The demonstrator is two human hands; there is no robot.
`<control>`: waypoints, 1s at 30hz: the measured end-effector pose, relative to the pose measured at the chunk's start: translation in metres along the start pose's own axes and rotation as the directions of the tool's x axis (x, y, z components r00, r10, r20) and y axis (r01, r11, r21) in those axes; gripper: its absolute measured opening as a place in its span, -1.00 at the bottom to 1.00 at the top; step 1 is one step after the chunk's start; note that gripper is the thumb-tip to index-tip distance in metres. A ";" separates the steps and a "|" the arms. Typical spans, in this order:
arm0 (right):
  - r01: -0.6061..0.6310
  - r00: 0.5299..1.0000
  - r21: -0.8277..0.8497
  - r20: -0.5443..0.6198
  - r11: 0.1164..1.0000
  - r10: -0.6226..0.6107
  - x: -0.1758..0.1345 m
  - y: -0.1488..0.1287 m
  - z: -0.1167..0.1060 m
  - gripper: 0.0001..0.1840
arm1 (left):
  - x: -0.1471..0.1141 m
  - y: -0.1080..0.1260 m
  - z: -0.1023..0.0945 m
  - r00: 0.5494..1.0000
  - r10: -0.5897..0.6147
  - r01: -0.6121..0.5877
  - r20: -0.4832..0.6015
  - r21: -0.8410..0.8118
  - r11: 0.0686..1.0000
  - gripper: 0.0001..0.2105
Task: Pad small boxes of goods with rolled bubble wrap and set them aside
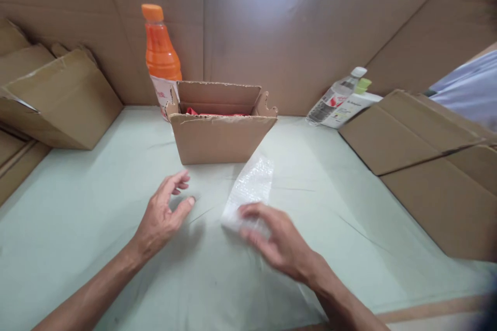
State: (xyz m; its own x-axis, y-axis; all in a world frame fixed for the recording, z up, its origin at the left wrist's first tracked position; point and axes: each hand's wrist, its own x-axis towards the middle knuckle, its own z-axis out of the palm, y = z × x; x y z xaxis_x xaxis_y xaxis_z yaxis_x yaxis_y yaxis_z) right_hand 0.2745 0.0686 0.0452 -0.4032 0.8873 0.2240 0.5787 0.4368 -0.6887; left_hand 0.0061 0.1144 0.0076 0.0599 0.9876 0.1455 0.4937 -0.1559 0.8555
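My left hand [165, 212] hovers over the pale green tabletop, left of the bubble wrap, fingers curled a little and thumb apart, holding nothing. A strip of clear bubble wrap [252, 181] stretches from in front of the small cardboard box [221, 139] toward my right hand [277, 240]. Over the strip's near end, the right hand's thumb and fingers are apart; they are blurred by motion, and whether they touch the wrap is hard to see. The box stands upright with its top open. Something red [215, 113] shows inside, mostly hidden by the front wall.
An orange drink bottle [161, 51] stands behind the box's left side. At the back right, a clear bottle [336, 95] and a white bottle [351, 108] lean together. Cardboard boxes flank the left [70, 98] and right [419, 134]. A cardboard wall [272, 36] closes the back.
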 end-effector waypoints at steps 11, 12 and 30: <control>-0.275 0.960 -0.556 -0.204 0.784 0.192 0.035 0.097 -0.004 -0.72 | -0.046 0.034 0.053 0.854 0.050 -0.319 0.519 0.445 0.837 -0.57; -0.242 0.969 -0.567 -0.187 0.788 0.163 0.035 0.098 0.003 -0.76 | -0.052 0.037 0.056 0.833 0.044 -0.339 0.552 0.446 0.828 -0.54; 0.144 0.989 -0.475 0.078 0.868 -0.122 -0.009 0.038 0.022 -0.65 | -0.172 0.030 0.017 0.844 -0.156 0.169 0.514 0.022 0.985 -0.65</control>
State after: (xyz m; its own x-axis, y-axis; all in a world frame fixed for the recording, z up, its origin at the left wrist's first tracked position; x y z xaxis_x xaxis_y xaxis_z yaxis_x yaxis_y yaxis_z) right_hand 0.2845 0.0740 0.0017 -0.5250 0.8131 0.2514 0.7806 0.5777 -0.2384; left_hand 0.0254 -0.0598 0.0002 0.4195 0.8680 -0.2658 0.5155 0.0132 0.8568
